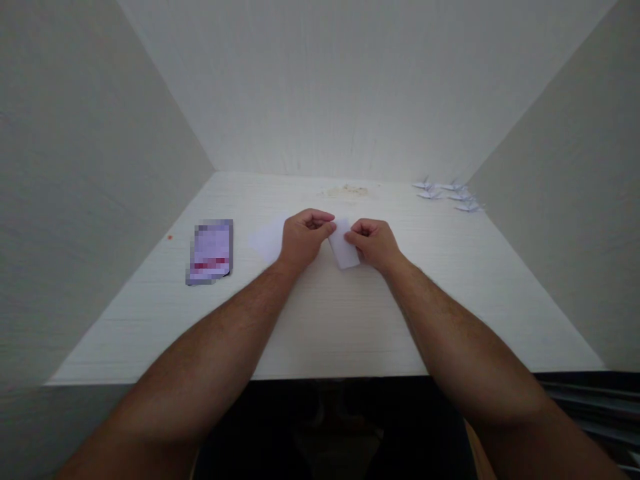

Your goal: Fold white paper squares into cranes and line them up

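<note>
Between my two hands is a small folded piece of white paper (344, 248), longer than it is wide and slightly tilted. My left hand (306, 233) pinches its upper left edge between thumb and fingers. On the other side, my right hand (374, 241) grips the right edge, thumb on top and fingers curled. Partly hidden behind my left hand, more white paper (267, 240) lies flat on the white table (340, 320). How the held paper is folded inside cannot be made out.
Several folded paper cranes (457, 193) stand together at the back right. A blurred-out purple and white rectangular item (211, 250) lies on the left, near a small orange spot (170, 237). Brownish marks (350, 191) show near the back wall. Walls enclose the table on three sides.
</note>
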Tool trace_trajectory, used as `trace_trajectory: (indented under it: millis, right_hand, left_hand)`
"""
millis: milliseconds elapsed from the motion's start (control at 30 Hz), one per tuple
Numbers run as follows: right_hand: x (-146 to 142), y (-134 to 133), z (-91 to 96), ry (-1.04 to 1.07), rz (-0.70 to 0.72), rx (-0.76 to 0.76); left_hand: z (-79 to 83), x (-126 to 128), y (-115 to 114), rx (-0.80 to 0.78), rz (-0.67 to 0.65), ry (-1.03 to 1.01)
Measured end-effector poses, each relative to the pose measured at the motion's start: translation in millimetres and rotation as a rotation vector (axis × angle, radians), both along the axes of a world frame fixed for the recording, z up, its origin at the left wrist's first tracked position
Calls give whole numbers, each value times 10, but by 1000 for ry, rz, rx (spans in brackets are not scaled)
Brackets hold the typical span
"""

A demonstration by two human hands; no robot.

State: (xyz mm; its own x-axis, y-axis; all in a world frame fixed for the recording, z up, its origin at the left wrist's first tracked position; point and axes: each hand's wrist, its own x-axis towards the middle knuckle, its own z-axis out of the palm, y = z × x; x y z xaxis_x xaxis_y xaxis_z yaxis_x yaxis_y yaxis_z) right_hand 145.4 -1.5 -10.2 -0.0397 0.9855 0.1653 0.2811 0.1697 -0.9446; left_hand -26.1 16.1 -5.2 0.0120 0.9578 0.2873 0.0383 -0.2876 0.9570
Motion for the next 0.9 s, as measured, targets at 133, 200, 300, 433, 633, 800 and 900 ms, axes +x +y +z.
trace_trajectory:
  millis: [133,200,300,433,633,800,900]
  right_hand:
    - [14,16,2,58,-27,-8]
    - [17,21,-1,95,-34,-16]
    - [9,20,-7,128,-27,-7]
    - [-14,5,-2,145,-2,10]
    - [-26,-7,21,164,-10,39]
    - [-13,-3,17,143,-19,46]
    - [7,11,1,146,-35,54]
  left_hand:
    - [8,-6,20,-21,49,-76]
    - [19,-6,15,-30,64,-97]
    - [32,6,-13,-74,-12,-101]
    - [47,20,-57,-130,-104,52]
    - [51,12,-63,-94,-29,47]
    - [-8,4,3,-64,-9,-88]
    - [-23,-1,45,-88,58,-198]
